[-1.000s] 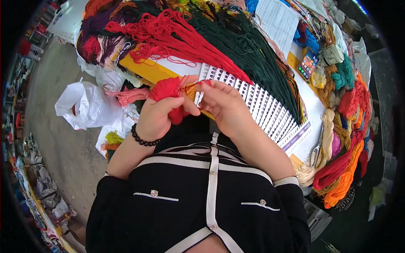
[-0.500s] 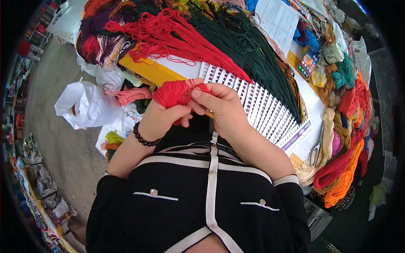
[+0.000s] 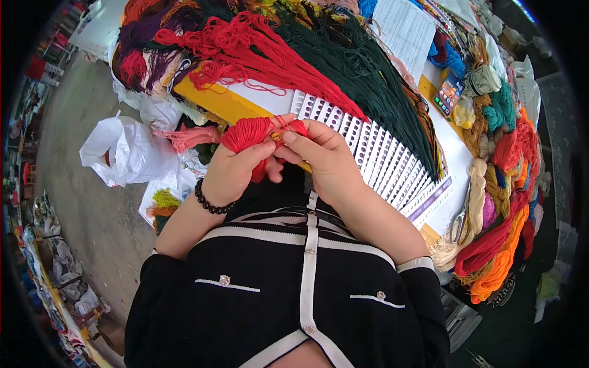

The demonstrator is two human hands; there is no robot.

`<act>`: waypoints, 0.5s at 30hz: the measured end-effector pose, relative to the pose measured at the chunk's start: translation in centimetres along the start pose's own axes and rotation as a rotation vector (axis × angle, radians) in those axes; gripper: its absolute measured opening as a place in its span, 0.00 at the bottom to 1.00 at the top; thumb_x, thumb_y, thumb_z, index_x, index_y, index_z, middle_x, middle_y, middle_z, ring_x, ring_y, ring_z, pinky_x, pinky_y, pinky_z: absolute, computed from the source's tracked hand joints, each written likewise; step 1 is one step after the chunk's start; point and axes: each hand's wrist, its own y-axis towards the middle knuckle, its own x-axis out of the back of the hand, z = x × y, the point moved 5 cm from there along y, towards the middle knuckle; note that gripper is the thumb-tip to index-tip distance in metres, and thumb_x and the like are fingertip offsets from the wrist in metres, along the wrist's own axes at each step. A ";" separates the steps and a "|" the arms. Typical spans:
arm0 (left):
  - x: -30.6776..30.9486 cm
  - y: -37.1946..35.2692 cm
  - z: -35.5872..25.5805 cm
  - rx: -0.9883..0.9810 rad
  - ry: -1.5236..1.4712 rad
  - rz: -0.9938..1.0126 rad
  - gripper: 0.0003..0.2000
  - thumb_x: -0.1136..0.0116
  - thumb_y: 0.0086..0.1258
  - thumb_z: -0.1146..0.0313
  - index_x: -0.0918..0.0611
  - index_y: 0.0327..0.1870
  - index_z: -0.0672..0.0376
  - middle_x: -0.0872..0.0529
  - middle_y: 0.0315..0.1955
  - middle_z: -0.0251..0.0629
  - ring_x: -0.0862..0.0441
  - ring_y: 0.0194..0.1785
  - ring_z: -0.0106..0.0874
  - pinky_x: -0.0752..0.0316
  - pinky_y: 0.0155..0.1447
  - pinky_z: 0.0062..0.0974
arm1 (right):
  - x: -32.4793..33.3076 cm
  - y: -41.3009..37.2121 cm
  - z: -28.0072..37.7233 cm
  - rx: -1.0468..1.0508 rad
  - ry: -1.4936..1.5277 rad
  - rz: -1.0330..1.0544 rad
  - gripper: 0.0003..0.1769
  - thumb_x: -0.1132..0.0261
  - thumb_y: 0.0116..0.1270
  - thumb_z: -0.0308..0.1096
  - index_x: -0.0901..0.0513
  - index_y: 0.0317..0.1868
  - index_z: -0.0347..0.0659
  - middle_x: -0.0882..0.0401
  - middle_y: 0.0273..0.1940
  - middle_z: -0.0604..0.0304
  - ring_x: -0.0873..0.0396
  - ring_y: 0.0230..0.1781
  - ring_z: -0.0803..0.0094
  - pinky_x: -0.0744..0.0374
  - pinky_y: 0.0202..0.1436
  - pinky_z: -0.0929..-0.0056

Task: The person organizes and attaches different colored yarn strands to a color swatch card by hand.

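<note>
While red strands (image 3: pixel 224 46) lie tangled, fingers (image 3: pixel 302 147) pinch a rounded thread bundle (image 3: pixel 246 132)

Near side of the grip on the red skein (image 3: pixel 246 132): a narrow passage runs between the forearms (image 3: pixel 375 219), bounded by the black cardigan (image 3: pixel 257 273). Far side: obstructed by the yellow table edge (image 3: pixel 208 101) and loose red threads (image 3: pixel 270 58). Left: pink yarn (image 3: pixel 189 140), then a white bag (image 3: pixel 126 161). Right: fanned punched cards (image 3: pixel 379 161).

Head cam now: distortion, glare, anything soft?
Head view: fisheye bowing, dark corners; light strip bright at upper right; white bag bright, folds readable; held red yarn shows separate strands; left-edge clutter squeezed and soft.
</note>
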 end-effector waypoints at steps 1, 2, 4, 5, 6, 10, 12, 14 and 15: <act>0.1 0.2 0.3 0.001 0.001 0.002 0.19 0.55 0.69 0.71 0.27 0.59 0.65 0.16 0.35 0.34 0.24 0.26 0.20 0.27 0.36 0.19 | 0.3 0.3 -0.3 -0.021 0.052 0.008 0.06 0.40 0.66 0.30 0.21 0.41 0.37 0.19 0.36 0.62 0.21 0.37 0.74 0.24 0.45 0.76; 0.6 0.4 0.3 -0.109 0.002 -0.051 0.19 0.55 0.67 0.72 0.28 0.59 0.67 0.16 0.35 0.38 0.22 0.31 0.24 0.26 0.41 0.22 | 0.5 0.6 -0.4 -0.041 0.103 0.015 0.07 0.41 0.67 0.32 0.22 0.41 0.38 0.20 0.33 0.64 0.22 0.35 0.75 0.25 0.44 0.75; 1.3 0.5 -0.1 -0.218 0.003 -0.103 0.20 0.55 0.65 0.74 0.28 0.58 0.69 0.16 0.36 0.42 0.19 0.36 0.29 0.25 0.45 0.25 | 1.0 0.9 0.3 -0.036 0.221 -0.044 0.09 0.43 0.68 0.34 0.22 0.42 0.38 0.22 0.31 0.66 0.23 0.34 0.76 0.27 0.43 0.75; 1.8 0.4 -0.3 -0.178 -0.027 -0.072 0.20 0.55 0.64 0.74 0.28 0.58 0.69 0.15 0.35 0.43 0.19 0.38 0.30 0.26 0.49 0.26 | 1.3 1.0 0.6 -0.033 0.338 -0.099 0.10 0.44 0.69 0.36 0.23 0.42 0.39 0.24 0.28 0.67 0.25 0.32 0.76 0.28 0.41 0.75; 2.3 0.3 -0.5 -0.138 -0.057 -0.043 0.20 0.55 0.63 0.75 0.28 0.58 0.70 0.15 0.34 0.44 0.19 0.41 0.32 0.28 0.53 0.28 | 1.3 1.0 0.6 -0.034 0.339 -0.096 0.10 0.44 0.69 0.36 0.23 0.42 0.39 0.24 0.28 0.67 0.25 0.32 0.76 0.28 0.41 0.75; 0.2 0.3 -0.1 -0.093 -0.080 0.109 0.22 0.57 0.64 0.80 0.32 0.61 0.68 0.18 0.42 0.43 0.19 0.36 0.26 0.27 0.45 0.20 | 1.0 0.7 0.2 -0.071 0.096 -0.012 0.10 0.43 0.68 0.34 0.20 0.40 0.36 0.26 0.23 0.67 0.27 0.26 0.79 0.32 0.31 0.80; -0.4 0.4 0.0 -0.073 -0.031 0.087 0.23 0.58 0.64 0.81 0.34 0.63 0.67 0.19 0.39 0.41 0.19 0.35 0.25 0.27 0.43 0.19 | 0.0 0.7 -0.6 -0.064 -0.202 0.022 0.08 0.39 0.65 0.32 0.19 0.36 0.34 0.24 0.22 0.65 0.30 0.20 0.81 0.35 0.27 0.83; -0.7 0.4 0.1 -0.051 0.097 0.075 0.24 0.58 0.64 0.83 0.34 0.64 0.65 0.19 0.38 0.39 0.20 0.35 0.25 0.27 0.41 0.17 | -0.3 0.6 -0.5 -0.066 -0.172 -0.037 0.07 0.37 0.63 0.30 0.19 0.33 0.34 0.22 0.22 0.62 0.32 0.17 0.81 0.36 0.24 0.83; -0.9 0.4 0.4 -0.049 0.040 0.088 0.24 0.59 0.64 0.83 0.34 0.64 0.65 0.19 0.37 0.38 0.20 0.35 0.24 0.28 0.39 0.16 | -0.2 0.7 -0.4 -0.055 -0.189 -0.046 0.07 0.38 0.64 0.29 0.19 0.32 0.33 0.24 0.21 0.63 0.32 0.17 0.81 0.35 0.24 0.83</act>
